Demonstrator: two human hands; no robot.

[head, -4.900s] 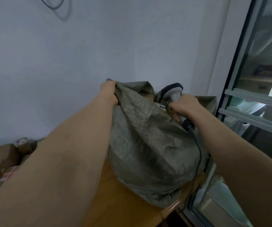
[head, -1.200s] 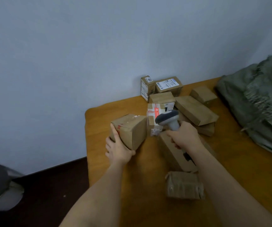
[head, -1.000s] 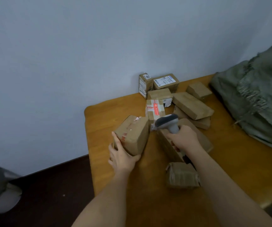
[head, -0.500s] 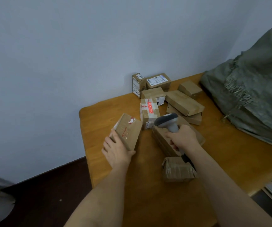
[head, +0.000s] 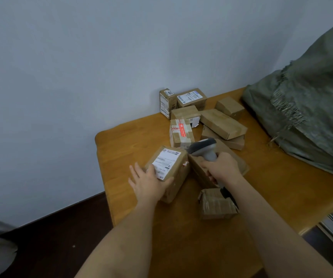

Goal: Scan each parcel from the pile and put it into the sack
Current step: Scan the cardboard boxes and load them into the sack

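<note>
Parcels [head: 222,123] on table (ten), one sack [head: 309,109], one scanner [head: 203,148].

both forearms bare to frame edge, no sleeves, left hand [head: 148,182] & right hand [head: 222,167] w/o gloves.
</note>
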